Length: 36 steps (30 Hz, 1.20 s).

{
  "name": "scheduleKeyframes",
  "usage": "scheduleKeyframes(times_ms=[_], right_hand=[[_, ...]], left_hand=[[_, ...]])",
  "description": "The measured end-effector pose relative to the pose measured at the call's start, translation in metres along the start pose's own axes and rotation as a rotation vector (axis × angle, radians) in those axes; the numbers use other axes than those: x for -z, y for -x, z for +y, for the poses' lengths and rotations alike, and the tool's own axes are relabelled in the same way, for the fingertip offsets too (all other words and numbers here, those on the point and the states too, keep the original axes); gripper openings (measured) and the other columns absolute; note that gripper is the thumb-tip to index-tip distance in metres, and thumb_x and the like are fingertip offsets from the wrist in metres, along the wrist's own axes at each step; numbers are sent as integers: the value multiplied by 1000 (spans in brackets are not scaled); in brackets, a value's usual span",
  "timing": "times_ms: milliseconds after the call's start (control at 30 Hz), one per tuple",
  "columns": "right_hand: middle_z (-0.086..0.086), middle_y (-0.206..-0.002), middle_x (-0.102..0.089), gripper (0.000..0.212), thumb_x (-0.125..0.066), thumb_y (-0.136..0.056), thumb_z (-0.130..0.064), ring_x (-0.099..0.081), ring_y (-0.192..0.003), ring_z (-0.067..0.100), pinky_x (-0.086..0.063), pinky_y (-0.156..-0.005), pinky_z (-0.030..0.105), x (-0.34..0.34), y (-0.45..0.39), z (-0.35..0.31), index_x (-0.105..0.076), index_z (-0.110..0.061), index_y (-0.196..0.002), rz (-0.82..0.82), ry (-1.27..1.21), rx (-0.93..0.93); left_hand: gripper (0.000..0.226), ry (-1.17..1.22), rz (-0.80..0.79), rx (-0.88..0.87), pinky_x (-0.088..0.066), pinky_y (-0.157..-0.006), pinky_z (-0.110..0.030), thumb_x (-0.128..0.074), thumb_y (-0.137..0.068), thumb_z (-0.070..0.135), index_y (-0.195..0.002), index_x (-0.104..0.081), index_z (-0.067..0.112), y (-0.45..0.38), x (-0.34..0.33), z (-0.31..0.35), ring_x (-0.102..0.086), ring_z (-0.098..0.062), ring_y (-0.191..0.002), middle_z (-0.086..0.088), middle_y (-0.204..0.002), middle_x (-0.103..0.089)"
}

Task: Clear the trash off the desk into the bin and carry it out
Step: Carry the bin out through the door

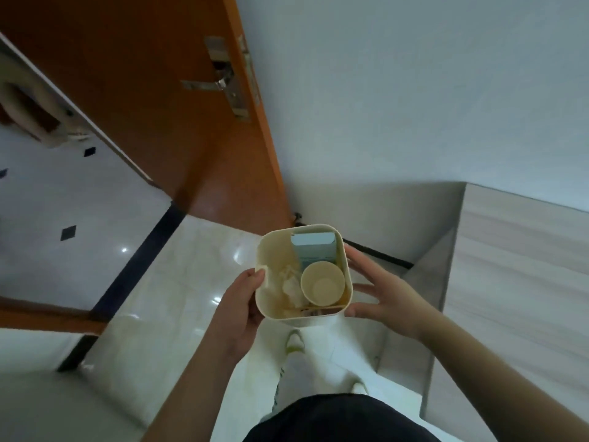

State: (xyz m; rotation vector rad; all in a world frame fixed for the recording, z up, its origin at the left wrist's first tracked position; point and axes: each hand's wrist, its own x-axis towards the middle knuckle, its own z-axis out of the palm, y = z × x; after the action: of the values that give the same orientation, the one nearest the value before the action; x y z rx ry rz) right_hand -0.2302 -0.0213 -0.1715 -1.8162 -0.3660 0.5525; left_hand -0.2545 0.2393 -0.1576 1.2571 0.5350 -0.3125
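Bin between left hand, right hand, base hidden

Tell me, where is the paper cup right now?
In the head view, the paper cup stands inside the cream bin, right of the crumpled tissue and in front of the blue box.

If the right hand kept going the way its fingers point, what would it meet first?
The right hand points leftward at the bin; its fingertips already seem to touch the bin's right wall, so the bin comes first.
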Motion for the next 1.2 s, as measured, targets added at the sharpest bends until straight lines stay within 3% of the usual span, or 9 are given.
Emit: scheduleKeyframes(times_ms=[167,300,500,667,900,967,1067,1200], right_hand=[[-18,-151,-32,91,-76,-77,-36,-33,-138,4,-41,-108,41,12,-32,-4,-18,-41,-148,156,-21,-28],[-18,-150,-34,93,-73,-75,-48,-36,-136,6,-41,-107,43,21,-49,-16,-15,-45,-147,274,36,-54],[-14,-147,-41,96,-75,-75,-48,-41,-134,8,-41,-107,45,35,-52,-12,-14,-41,-148,481,9,-109],[-16,-146,-42,96,-75,-73,-50,-43,-132,8,-43,-105,45,53,-36,3,-16,-42,-148,648,-24,-160],[-12,-145,-44,95,-77,-72,-45,-43,-133,11,-44,-103,48,95,-1,45,-22,-34,-149,861,-80,-205],[-17,-144,-44,93,-78,-74,-39,-42,-132,4,-45,-103,44,111,8,55,-22,-33,-149,912,-81,-229],[-26,-145,-38,92,-76,-75,-42,-39,-131,-4,-46,-103,35,131,19,62,-21,-37,-148,966,-102,-264],[-32,-145,-33,92,-73,-74,-51,-35,-133,-4,-46,-102,30,152,36,81,-17,-46,-146,1031,-126,-285]], left_hand=[[51,-65,-205,56,-46,-94,-49,-61,-84,30,-123,-56,-3,-68,-2,37,-60,-36,-104,-29,-121,-62],[50,-116,-344,60,-47,-95,-49,-62,-82,24,-123,-56,-2,-111,-10,65,-60,-39,-106,-29,-120,-62],[36,-131,-505,127,-56,-69,-30,-68,-77,13,-109,-62,-3,-161,-51,88,-68,-20,-76,-17,-89,-70],[27,-216,-649,192,-55,-63,-27,-68,-76,12,-100,-65,2,-193,-103,87,-68,-15,-67,-10,-76,-71],[42,-357,-662,319,-54,-74,-32,-70,-72,26,-108,-65,4,-223,-207,64,-67,-19,-78,-13,-90,-70],[36,-423,-652,335,-49,-79,-36,-66,-77,30,-106,-67,9,-227,-241,58,-63,-22,-84,-12,-93,-68],[25,-516,-693,308,-51,-73,-33,-54,-92,29,-104,-67,13,-231,-283,52,-65,-20,-79,-8,-87,-73],[41,-702,-787,248,-54,-76,-34,-46,-97,38,-118,-61,6,-237,-336,41,-66,-28,-93,-19,-110,-70]])
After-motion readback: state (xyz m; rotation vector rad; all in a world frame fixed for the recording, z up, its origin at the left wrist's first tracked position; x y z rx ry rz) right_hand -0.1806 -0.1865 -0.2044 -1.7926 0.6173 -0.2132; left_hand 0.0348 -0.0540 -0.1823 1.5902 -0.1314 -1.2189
